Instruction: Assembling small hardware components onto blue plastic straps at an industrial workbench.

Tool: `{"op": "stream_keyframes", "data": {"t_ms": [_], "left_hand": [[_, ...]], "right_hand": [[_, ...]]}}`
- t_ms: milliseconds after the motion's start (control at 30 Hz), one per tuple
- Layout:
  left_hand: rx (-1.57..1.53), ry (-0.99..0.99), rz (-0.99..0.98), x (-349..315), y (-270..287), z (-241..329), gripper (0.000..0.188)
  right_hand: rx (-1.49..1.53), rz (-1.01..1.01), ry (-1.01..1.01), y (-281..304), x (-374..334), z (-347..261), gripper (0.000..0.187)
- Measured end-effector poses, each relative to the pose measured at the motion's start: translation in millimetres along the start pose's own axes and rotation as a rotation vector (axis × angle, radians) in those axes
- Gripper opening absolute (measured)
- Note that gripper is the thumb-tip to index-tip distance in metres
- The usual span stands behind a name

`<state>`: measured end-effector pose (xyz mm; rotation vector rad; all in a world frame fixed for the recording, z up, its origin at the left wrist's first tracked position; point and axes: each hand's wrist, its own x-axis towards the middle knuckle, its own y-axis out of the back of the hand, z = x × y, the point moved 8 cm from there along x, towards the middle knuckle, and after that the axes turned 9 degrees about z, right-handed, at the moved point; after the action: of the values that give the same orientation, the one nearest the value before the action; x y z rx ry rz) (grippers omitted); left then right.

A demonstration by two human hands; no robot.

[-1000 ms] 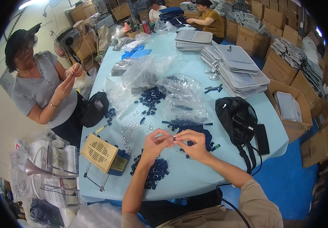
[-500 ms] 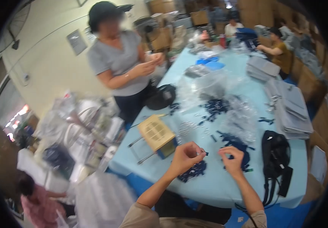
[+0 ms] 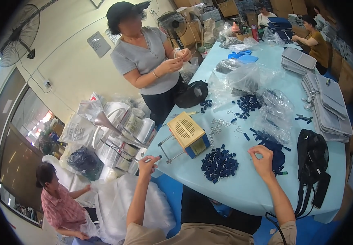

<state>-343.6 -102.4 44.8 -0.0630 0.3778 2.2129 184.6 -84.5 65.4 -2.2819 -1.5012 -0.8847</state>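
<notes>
Dark tab [image 3: 160,157] sits pinched in left hand [image 3: 147,165] fingertips. Right hand [image 3: 263,161] half-curled, nothing visible in it, near navy fabric [image 3: 277,154]. Navy tab pile [image 3: 219,164] lies between them on desk [image 3: 248,194].

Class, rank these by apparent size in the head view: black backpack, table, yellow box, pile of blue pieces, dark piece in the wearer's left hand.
Table
Black backpack
Yellow box and pile of blue pieces: too alike to rank
Dark piece
</notes>
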Motion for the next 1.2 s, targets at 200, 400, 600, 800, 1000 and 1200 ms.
{"op": "stream_keyframes", "data": {"t_ms": [200,400,600,800,1000,1200], "left_hand": [[-0.119,0.073,-0.101,5.2,-20.2,-3.1,0.020],[-0.094,0.097,-0.129,6.8,-25.2,-9.7,0.020],[-0.086,0.085,-0.136,10.8,-25.7,-10.0,0.020],[-0.092,0.087,-0.173,10.6,-26.4,-3.9,0.019],[-0.101,0.072,-0.158,10.4,-24.6,-1.1,0.019],[-0.062,0.057,-0.159,15.5,-23.7,-2.4,0.019]], "right_hand": [[-0.011,0.005,0.005,2.5,1.0,-0.7,0.007],[0.003,-0.003,0.005,1.8,0.4,-1.7,0.008],[0.017,-0.023,-0.011,-0.5,-0.6,-1.0,0.009],[-0.002,-0.026,-0.014,-0.2,0.7,-0.5,0.009],[-0.001,-0.037,-0.017,-2.0,-1.1,-0.2,0.008],[-0.002,-0.035,-0.013,-3.4,-1.9,1.9,0.009]]}}
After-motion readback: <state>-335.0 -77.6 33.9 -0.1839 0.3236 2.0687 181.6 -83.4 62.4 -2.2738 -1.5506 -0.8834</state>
